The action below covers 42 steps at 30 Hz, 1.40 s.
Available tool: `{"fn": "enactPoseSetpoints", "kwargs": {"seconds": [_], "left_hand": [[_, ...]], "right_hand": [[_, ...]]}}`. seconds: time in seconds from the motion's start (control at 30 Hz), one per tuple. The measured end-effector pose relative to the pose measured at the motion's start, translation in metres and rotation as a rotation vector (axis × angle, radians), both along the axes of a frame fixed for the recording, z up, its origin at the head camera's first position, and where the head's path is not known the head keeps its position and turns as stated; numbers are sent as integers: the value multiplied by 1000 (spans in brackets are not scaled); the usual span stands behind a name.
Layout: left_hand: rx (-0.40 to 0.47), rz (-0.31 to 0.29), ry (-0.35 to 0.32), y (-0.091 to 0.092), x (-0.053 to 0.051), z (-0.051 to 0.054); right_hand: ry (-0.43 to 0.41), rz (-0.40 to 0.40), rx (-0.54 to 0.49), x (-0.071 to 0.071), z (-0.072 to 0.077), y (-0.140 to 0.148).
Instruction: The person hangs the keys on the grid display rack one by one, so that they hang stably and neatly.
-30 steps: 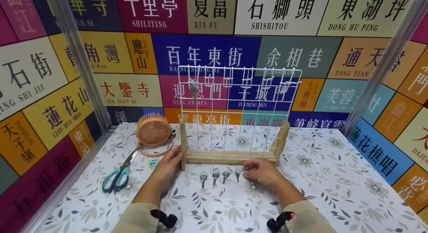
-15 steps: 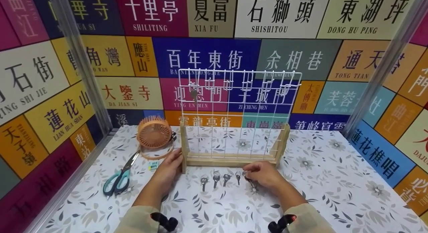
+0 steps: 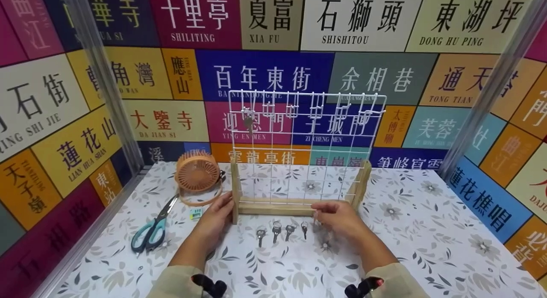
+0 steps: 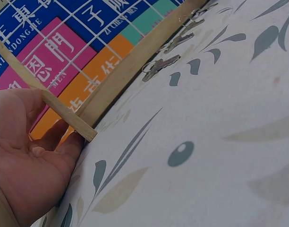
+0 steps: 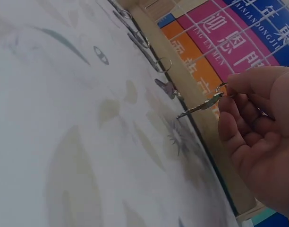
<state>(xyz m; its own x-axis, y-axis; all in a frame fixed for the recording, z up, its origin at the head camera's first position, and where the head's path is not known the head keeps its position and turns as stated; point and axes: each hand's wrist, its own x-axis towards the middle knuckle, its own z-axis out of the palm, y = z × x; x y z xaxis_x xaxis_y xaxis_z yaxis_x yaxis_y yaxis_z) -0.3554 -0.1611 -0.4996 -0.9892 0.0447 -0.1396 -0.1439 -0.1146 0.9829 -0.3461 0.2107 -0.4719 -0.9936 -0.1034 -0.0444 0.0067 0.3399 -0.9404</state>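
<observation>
In the head view a white wire grid rack (image 3: 301,148) stands upright in a wooden base, small hooks along its top. My left hand (image 3: 218,214) holds the rack's left wooden post (image 4: 64,111), thumb on one side and fingers on the other. Between thumb and fingers my right hand (image 3: 339,216) pinches a key (image 5: 201,107) by its ring; the key hangs just off the table, before the rack's base. Several more keys with rings lie in a row left of it, such as one key (image 3: 261,237). Another key (image 3: 249,122) hangs from the leftmost hook.
An orange fan (image 3: 197,174) stands left of the rack. Teal-handled scissors (image 3: 149,234) and a small green-and-yellow label (image 3: 195,213) lie on the floral tablecloth (image 3: 427,255). Walls of coloured sign panels (image 3: 265,71) rise behind and at both sides.
My right hand has lifted the rightmost key by its ring from the tablecloth, and it now hangs down. My left hand stays at the post. The head view has tilted slightly.
</observation>
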Motion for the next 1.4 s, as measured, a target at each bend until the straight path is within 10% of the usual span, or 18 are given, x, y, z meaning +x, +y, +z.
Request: {"fn": "enactPoseSetpoints", "kwargs": {"seconds": [0.87, 1.4], "left_hand": [[-19, -7, -15, -1, -1, -1], [-7, -16, -57, -3, 2, 3]], "right_hand": [[315, 106, -410, 38, 91, -56], [364, 98, -597, -1, 178, -114]]}}
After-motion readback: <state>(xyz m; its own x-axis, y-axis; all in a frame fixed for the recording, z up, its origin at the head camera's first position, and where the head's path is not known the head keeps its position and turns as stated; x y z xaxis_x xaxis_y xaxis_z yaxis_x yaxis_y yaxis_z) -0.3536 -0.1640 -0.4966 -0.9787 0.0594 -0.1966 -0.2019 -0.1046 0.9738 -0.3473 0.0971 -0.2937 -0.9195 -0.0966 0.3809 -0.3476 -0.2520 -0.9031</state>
